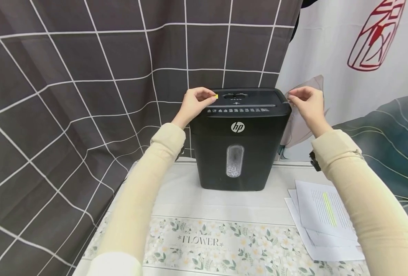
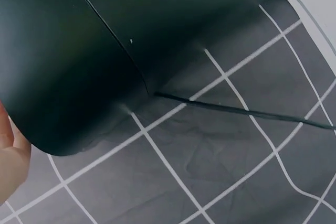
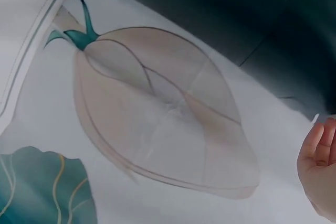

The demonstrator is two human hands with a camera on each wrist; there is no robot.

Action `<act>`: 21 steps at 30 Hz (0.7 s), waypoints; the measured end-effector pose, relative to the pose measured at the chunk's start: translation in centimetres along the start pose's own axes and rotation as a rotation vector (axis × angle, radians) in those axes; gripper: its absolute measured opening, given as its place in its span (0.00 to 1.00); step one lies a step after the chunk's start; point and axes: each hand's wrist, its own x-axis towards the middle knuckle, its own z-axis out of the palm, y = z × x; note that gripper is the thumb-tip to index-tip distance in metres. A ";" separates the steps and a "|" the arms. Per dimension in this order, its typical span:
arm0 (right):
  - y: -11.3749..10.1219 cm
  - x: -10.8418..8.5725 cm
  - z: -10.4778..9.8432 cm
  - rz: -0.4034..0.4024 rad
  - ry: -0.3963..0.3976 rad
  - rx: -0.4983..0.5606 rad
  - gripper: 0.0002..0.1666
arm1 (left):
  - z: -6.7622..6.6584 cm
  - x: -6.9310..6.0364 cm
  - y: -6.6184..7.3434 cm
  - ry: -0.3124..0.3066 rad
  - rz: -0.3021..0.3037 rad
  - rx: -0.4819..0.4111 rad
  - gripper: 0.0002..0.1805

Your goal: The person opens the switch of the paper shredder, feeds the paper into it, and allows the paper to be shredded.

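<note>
A black hp paper shredder (image 1: pixel 211 153) stands upright on the table against the curtains. Across its top runs a narrow feed slot (image 1: pixel 252 106), and no sheet shows above it. My left hand (image 1: pixel 194 104) is at the top's left edge, thumb and fingertips close together. A small yellow patch (image 1: pixel 216 96) shows right at those tips; I cannot tell whether it is pinched or lies on the shredder. My right hand (image 1: pixel 309 104) hovers by the top right corner, fingers loosely bent and nothing visible between them. White bits show through the shredder's window (image 1: pixel 235 161).
Several printed sheets (image 1: pixel 307 222), the top one with a yellow highlighted strip, lie at the table's right. A flower-patterned runner (image 1: pixel 238 245) crosses the front. A dark cord (image 2: pixel 236 109) leaves the shredder's side. Grid-patterned curtain (image 1: pixel 114 57) hangs behind and left.
</note>
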 end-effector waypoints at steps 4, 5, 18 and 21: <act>1.2 -0.2 -1.0 0.012 0.007 0.034 0.07 | 0.3 -0.8 0.2 0.012 0.025 -0.044 0.10; 1.6 -0.3 -1.2 0.018 0.009 0.041 0.09 | 0.5 -1.0 0.3 0.012 0.036 -0.058 0.10; 7.1 -3.9 -5.0 0.232 0.098 0.399 0.14 | 4.5 -4.1 2.8 -0.075 0.166 -0.177 0.09; 9.0 -5.6 -5.9 0.286 0.119 0.454 0.15 | 6.3 -5.5 2.7 -0.113 0.173 -0.190 0.08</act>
